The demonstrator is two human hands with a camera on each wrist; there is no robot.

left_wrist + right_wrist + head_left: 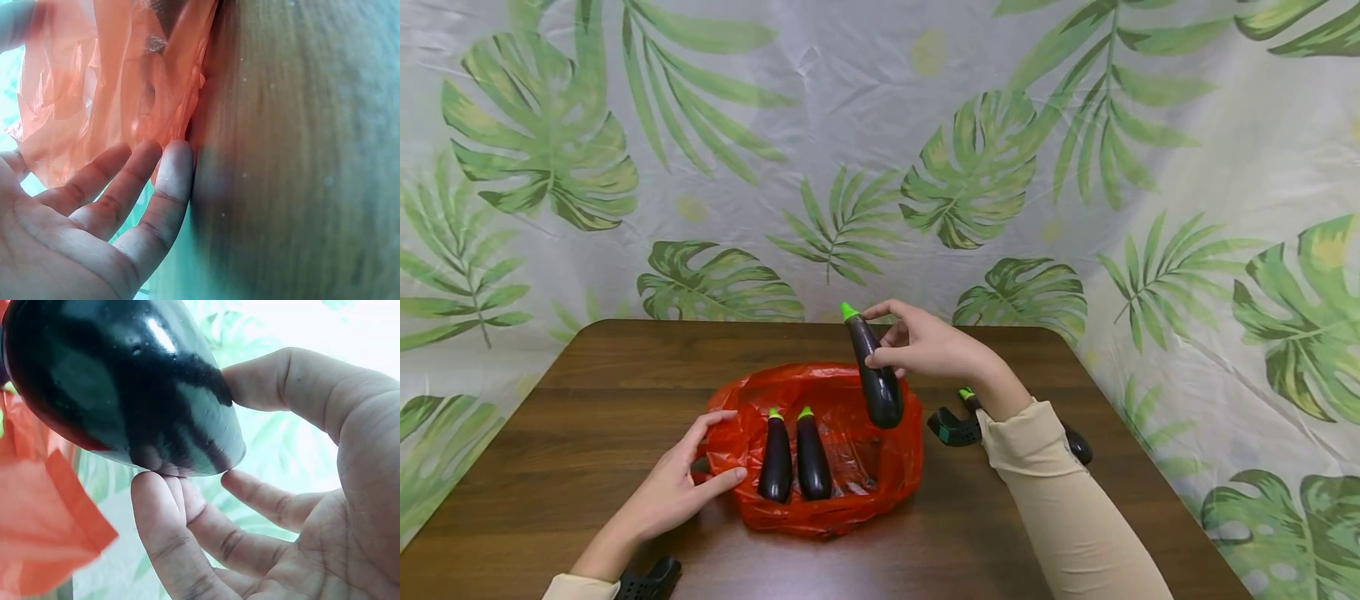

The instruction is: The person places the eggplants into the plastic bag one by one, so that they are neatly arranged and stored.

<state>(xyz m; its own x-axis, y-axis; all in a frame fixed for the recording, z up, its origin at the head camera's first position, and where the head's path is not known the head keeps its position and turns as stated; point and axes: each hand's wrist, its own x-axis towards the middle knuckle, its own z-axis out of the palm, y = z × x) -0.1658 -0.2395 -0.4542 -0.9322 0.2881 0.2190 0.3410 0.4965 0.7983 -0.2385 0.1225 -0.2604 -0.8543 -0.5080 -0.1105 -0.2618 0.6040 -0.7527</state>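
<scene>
Pinching eggplant [878, 387] in R hand [943, 342], above red bag's [831, 523] right part, ctr of frame; touching bag's left side w/ L hand [677, 487], fingers apart. Prob. midway: 2 eggplants [776, 462] inside, held one not yet set down, min. 1 table eggplant [967, 400] mid-right.

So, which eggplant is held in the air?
The eggplant in the right hand, above the red bag; the others rest inside it or on the table.
</scene>
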